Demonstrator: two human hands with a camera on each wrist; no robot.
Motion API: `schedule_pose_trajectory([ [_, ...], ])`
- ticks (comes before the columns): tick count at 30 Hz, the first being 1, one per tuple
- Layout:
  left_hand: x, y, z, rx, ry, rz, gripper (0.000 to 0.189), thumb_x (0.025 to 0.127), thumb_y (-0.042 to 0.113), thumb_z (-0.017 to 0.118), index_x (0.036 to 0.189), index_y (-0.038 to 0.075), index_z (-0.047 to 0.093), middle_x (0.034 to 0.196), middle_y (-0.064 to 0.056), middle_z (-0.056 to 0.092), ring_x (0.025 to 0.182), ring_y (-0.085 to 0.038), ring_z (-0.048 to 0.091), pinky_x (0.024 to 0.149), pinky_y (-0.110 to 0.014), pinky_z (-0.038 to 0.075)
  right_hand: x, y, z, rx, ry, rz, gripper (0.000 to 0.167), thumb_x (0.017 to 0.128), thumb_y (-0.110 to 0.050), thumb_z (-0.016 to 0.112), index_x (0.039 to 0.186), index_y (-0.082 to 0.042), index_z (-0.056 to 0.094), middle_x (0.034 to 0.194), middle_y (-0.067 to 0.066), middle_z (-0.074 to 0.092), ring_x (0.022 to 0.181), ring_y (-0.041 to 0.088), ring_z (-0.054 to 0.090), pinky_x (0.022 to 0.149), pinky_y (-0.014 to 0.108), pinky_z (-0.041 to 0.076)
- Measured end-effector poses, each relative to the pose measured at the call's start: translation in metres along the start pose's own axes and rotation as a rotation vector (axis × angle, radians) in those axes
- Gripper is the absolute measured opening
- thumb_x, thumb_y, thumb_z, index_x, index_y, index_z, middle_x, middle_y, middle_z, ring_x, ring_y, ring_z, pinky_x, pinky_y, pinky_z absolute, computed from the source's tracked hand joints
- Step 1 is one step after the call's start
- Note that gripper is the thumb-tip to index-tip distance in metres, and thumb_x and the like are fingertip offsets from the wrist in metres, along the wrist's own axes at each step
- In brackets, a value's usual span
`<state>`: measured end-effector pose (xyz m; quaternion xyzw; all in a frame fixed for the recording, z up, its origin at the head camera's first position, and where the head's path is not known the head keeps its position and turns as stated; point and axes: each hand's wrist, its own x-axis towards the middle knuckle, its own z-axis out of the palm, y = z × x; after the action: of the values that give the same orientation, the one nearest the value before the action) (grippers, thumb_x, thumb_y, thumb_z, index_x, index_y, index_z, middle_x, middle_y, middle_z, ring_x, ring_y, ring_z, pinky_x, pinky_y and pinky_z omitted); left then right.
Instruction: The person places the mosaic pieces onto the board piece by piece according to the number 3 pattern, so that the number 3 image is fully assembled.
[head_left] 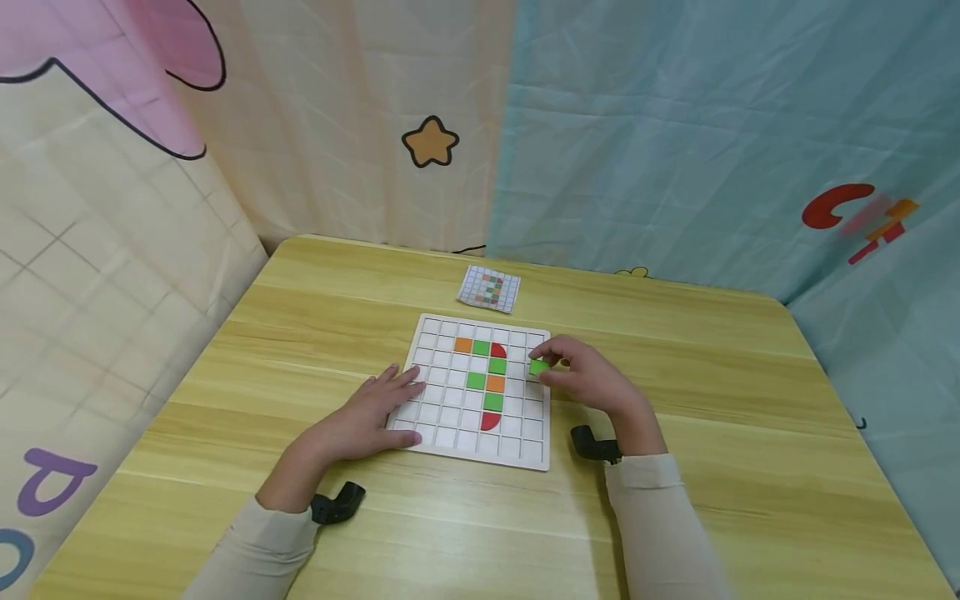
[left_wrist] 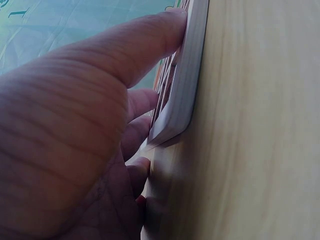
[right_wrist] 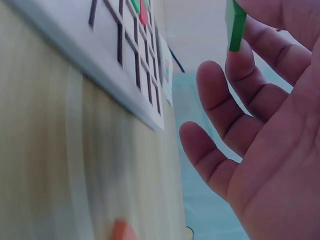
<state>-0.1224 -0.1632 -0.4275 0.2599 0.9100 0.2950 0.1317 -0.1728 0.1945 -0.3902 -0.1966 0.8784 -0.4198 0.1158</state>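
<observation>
A white grid board (head_left: 532,429) lies on the table, with green, orange and red tiles (head_left: 495,383) set in some of its squares. Over the board's right edge, my right hand (head_left: 596,379) pinches a green square tile (head_left: 537,367) between thumb and fingers. The right wrist view shows this green tile (right_wrist: 235,27) edge-on, raised above the table, the other fingers loosely bent. Spread fingers of my left hand (head_left: 363,421) rest on the board's left side. In the left wrist view, the thumb (left_wrist: 155,37) touches the near edge of the board (left_wrist: 187,85).
Behind the board is a small printed card (head_left: 468,287) with a coloured grid pattern. An orange piece (right_wrist: 124,230) lies on the wooden table (head_left: 750,467) near the right wrist. Printed curtains (head_left: 645,125) hang behind the far table edge.
</observation>
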Motion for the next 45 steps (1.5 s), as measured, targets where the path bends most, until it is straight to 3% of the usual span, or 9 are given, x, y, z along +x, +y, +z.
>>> schedule_pose_trajectory([
  [5,-0.001,0.0,-0.001,-0.01,0.001,-0.008,0.075,0.089,0.037,0.074,0.15,0.006,0.043,0.162,-0.012,0.026,0.149,-0.041,0.008,0.117,-0.06,0.008,0.007,-0.007,0.014,0.01,-0.045,0.021,0.023,0.091,-0.009,0.068,0.113,-0.008,0.067,0.106,0.005,0.059,0.099,0.024,0.052,0.081,0.037,0.049],
  [11,-0.002,-0.001,-0.001,-0.006,0.001,-0.003,0.075,0.089,0.037,0.073,0.15,0.006,0.043,0.162,-0.012,0.026,0.149,-0.041,0.008,0.117,-0.06,0.008,0.014,-0.017,0.028,0.018,-0.084,0.018,0.02,0.09,-0.008,0.07,0.11,-0.01,0.068,0.103,0.004,0.059,0.1,0.024,0.051,0.084,0.037,0.047],
  [26,0.001,-0.001,0.0,-0.001,-0.009,0.008,0.076,0.089,0.038,0.073,0.15,0.005,0.043,0.162,-0.012,0.026,0.15,-0.04,0.008,0.116,-0.061,0.009,0.015,-0.033,0.055,0.006,-0.156,-0.057,0.021,0.088,-0.007,0.073,0.108,-0.008,0.067,0.099,-0.001,0.062,0.093,0.018,0.055,0.085,0.034,0.048],
  [31,0.0,0.0,0.0,-0.012,-0.005,0.006,0.076,0.089,0.038,0.073,0.15,0.004,0.043,0.161,-0.013,0.026,0.15,-0.04,0.008,0.116,-0.061,0.009,0.017,-0.035,0.064,-0.028,-0.184,-0.1,0.021,0.089,-0.005,0.072,0.109,-0.008,0.067,0.1,-0.002,0.062,0.093,0.017,0.055,0.087,0.033,0.048],
  [35,0.0,0.0,0.0,-0.004,0.0,0.009,0.076,0.089,0.039,0.073,0.15,0.005,0.043,0.161,-0.013,0.026,0.149,-0.041,0.009,0.116,-0.061,0.009,0.018,-0.036,0.07,-0.06,-0.198,-0.072,0.02,0.089,-0.008,0.072,0.108,-0.012,0.067,0.097,-0.005,0.061,0.092,0.015,0.054,0.086,0.033,0.048],
  [45,-0.001,-0.005,0.003,-0.009,0.012,0.018,0.077,0.089,0.042,0.073,0.15,0.006,0.043,0.162,-0.011,0.026,0.15,-0.039,0.007,0.117,-0.06,0.008,0.017,-0.043,0.081,-0.196,-0.174,-0.102,0.021,0.086,-0.011,0.072,0.106,-0.014,0.067,0.09,-0.003,0.057,0.086,0.015,0.051,0.078,0.032,0.044],
])
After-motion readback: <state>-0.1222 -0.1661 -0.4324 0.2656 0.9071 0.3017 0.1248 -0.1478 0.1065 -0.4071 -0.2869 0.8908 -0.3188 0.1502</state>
